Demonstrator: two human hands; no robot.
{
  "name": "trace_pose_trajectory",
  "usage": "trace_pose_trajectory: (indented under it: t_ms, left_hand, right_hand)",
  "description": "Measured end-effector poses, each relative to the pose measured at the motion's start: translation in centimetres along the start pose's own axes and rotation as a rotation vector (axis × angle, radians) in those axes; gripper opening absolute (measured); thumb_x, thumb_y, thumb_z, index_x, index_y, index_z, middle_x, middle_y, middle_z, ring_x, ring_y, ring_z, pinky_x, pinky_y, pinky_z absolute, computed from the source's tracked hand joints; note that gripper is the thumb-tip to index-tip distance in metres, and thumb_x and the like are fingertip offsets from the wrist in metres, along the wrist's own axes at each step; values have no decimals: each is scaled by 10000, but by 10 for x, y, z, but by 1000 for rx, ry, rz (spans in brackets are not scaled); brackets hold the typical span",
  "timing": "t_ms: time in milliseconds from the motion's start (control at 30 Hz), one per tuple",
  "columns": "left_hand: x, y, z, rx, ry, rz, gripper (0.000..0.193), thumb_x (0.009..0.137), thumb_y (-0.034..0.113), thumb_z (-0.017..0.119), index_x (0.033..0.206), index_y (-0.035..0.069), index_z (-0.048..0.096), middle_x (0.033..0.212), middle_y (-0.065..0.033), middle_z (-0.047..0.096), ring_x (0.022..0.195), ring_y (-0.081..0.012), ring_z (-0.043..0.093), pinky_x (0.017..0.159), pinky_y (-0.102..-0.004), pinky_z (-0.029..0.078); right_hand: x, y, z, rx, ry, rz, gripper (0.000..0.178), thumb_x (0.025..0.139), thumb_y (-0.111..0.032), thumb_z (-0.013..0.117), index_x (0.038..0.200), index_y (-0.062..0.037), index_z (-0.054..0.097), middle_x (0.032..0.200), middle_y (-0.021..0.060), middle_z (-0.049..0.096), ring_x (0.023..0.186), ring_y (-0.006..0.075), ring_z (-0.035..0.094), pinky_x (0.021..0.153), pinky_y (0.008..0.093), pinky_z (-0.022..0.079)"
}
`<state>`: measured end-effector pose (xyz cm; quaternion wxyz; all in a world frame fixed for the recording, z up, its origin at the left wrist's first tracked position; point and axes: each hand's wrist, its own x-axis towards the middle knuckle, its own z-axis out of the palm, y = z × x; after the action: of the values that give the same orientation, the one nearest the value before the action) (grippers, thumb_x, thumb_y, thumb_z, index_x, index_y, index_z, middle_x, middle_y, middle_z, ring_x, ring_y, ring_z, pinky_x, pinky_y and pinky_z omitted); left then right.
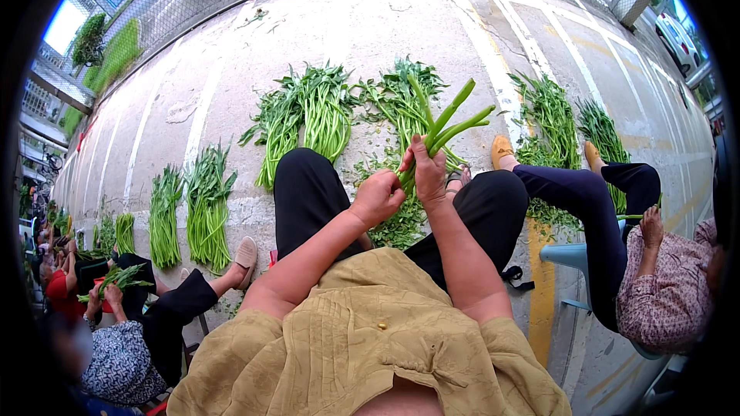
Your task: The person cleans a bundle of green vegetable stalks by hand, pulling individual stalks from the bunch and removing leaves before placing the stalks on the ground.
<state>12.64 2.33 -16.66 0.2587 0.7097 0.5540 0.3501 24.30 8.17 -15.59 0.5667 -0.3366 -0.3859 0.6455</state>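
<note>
Right hand [428, 169] grasps the stems [449, 117] between the knees [307, 177], seemingly to steady them for the left hand [378, 199], curled at their lower part, its grip hidden. Bundles [327, 123] lie beyond the knees, perhaps for easy reach.

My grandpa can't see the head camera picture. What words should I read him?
A right hand grips thick green stalks above a lap in black trousers, with the left hand curled close beside it. Bunches of leafy greens lie in front on bright, striped pavement. Other people sit on both sides.
</note>
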Motion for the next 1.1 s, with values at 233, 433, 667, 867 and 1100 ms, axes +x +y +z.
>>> trace_pose_trajectory:
  t_ms: [233,433,667,867,1100]
  left_hand:
    - [-3,-33,21,-568,-25,-499,122,757,98,485,655,37,513,579,-52,525,488,-140,502,471,-267,427]
    - [-21,-66,19,-483,256,-605,43,696,56,534,728,29,546,611,-6,531,564,-76,501,530,-225,424]
    - [-3,-4,-1,-154,222,14,94,679,16,581,770,35,600,679,-47,555,617,-137,542,569,-249,434]
    - [3,16,-4,94,207,240,121,649,45,646,764,54,609,685,-88,536,660,-279,533,604,-358,433]
    - [1,9,-2,135,198,201,96,659,60,633,751,48,611,665,-92,522,664,-279,522,617,-367,432]
  right_hand:
    - [-1,-7,1,121,112,-40,273,887,-278,537,723,-76,452,552,13,448,451,108,446,424,235,402]
    - [11,-31,-18,297,179,-43,309,903,-292,496,682,-84,442,585,33,445,524,140,461,510,292,432]
    - [10,-26,-14,251,184,0,268,897,-278,511,729,-72,476,623,44,514,533,150,527,535,287,486]
    - [2,-12,-5,175,100,14,260,902,-283,502,761,-65,486,636,47,530,539,152,556,548,285,500]
    - [1,-7,-1,176,53,14,262,903,-282,501,765,-60,490,648,52,539,558,159,568,570,289,512]
